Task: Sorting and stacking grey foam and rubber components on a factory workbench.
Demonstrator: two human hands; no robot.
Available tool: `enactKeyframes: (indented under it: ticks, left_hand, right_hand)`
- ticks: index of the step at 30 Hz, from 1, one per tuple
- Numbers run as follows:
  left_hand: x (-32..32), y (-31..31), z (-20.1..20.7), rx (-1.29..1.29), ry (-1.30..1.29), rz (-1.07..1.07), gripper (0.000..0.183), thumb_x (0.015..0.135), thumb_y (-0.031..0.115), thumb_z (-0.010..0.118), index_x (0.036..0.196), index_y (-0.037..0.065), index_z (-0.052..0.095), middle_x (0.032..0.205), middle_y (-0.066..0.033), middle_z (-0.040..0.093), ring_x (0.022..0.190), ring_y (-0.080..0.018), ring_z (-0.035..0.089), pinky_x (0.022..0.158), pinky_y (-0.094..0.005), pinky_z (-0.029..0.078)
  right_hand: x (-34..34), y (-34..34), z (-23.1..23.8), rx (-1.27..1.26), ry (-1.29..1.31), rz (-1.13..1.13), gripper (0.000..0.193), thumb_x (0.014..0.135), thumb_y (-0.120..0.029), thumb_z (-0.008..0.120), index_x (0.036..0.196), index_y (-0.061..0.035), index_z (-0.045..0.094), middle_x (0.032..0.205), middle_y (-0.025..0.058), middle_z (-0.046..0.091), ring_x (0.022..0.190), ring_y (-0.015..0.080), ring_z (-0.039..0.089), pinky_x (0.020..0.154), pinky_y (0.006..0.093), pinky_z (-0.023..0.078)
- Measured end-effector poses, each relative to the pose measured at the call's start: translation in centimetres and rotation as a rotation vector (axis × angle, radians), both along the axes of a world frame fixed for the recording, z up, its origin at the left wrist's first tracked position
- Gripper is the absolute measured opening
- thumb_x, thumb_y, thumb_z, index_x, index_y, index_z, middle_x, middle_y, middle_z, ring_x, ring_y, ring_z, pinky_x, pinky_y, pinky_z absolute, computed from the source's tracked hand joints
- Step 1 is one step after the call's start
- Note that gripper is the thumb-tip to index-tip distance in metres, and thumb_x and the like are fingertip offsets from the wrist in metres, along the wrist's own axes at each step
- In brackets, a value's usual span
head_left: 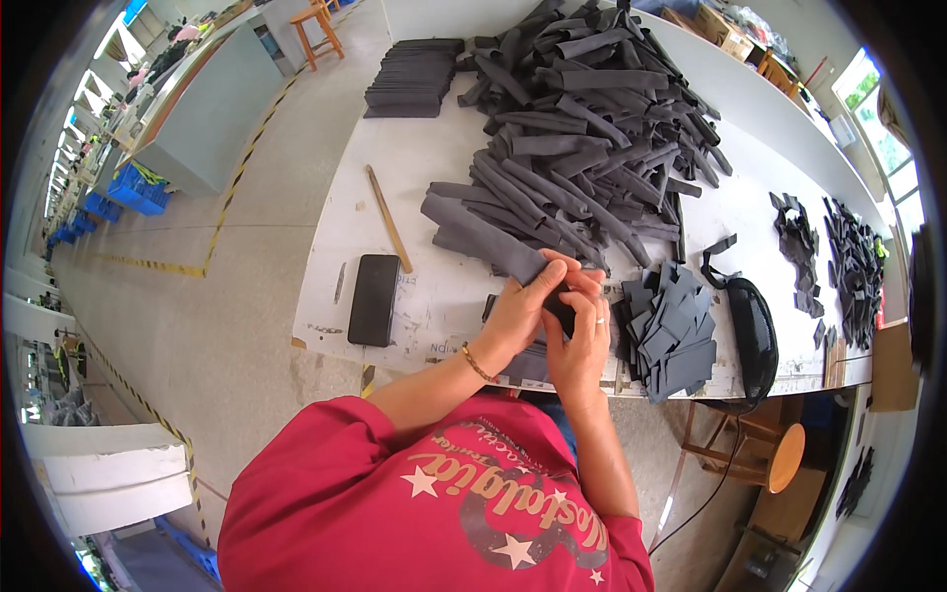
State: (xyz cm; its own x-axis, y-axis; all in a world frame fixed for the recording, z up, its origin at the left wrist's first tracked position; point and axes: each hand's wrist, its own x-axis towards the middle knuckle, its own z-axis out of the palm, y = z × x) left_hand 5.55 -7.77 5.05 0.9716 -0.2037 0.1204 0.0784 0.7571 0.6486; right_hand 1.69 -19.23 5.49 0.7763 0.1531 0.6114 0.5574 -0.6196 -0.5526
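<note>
While beside fingers (587, 314), apparently fabric patches (669, 337).

A single head-worn fisheye camera looks down from above the person's chest, facing forward across the white table (745, 212), the picture upright and unmirrored. The red shirt (395, 513) fills the lower middle, seen steeply from overhead and very near. The left hand (513, 316) and the right hand (584, 340) lie near the lens too, about mid-picture. The view is wide enough to take in floor (266, 326) on the left, a wooden stool (308, 14), small with distance, near the top, and a window (873, 109) at far right; straight edges bow toward the dark round rim
</note>
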Motion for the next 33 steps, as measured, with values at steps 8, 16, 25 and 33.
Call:
enactKeyframes:
  ticks: [8, 16, 25, 33]
  left_hand:
    - [0.2, 1.1, 1.1, -0.028, 0.121, 0.098, 0.022, 0.098, 0.024, 0.058, 0.1, 0.003, 0.062, 0.108, -0.0198, 0.069, 0.103, -0.0289, 0.066, 0.095, -0.0388, 0.049]
    - [0.3, 1.8, 1.1, -0.125, 0.291, 0.103, 0.019, 0.099, 0.026, 0.057, 0.099, 0.007, 0.058, 0.099, -0.0195, 0.071, 0.104, -0.03, 0.066, 0.093, -0.0397, 0.05]
    - [-0.7, 0.1, -0.1, -0.127, 0.255, -0.01, 0.017, 0.098, 0.028, 0.058, 0.092, 0.012, 0.057, 0.108, -0.0214, 0.069, 0.111, -0.0321, 0.063, 0.097, -0.0432, 0.048]
    - [0.3, 2.8, 1.7, -0.095, 0.228, 0.089, 0.032, 0.1, 0.029, 0.054, 0.125, 0.008, 0.054, 0.118, -0.0225, 0.065, 0.111, -0.0281, 0.062, 0.099, -0.0413, 0.048]
  right_hand:
    - [-0.7, -1.4, 0.1, -0.079, 0.056, 0.034, 0.03, 0.077, -0.007, 0.077, 0.1, -0.0039, 0.057, 0.105, 0.0155, 0.056, 0.09, 0.0363, 0.057, 0.074, 0.0445, 0.047]
    - [0.1, -2.0, 0.5, -0.023, 0.142, 0.126, 0.025, 0.079, -0.003, 0.074, 0.095, -0.0024, 0.055, 0.102, 0.0172, 0.059, 0.082, 0.0356, 0.059, 0.069, 0.0413, 0.049]
    - [0.8, -1.7, 0.4, -0.121, -0.026, 0.156, 0.021, 0.08, -0.006, 0.072, 0.095, -0.0036, 0.057, 0.101, 0.0148, 0.059, 0.087, 0.0353, 0.059, 0.074, 0.0435, 0.048]
    - [0.4, -2.1, 1.3, -0.13, 0.177, 0.123, 0.033, 0.077, 0.003, 0.068, 0.106, -0.0037, 0.053, 0.1, 0.0158, 0.058, 0.089, 0.0372, 0.059, 0.078, 0.0458, 0.049]
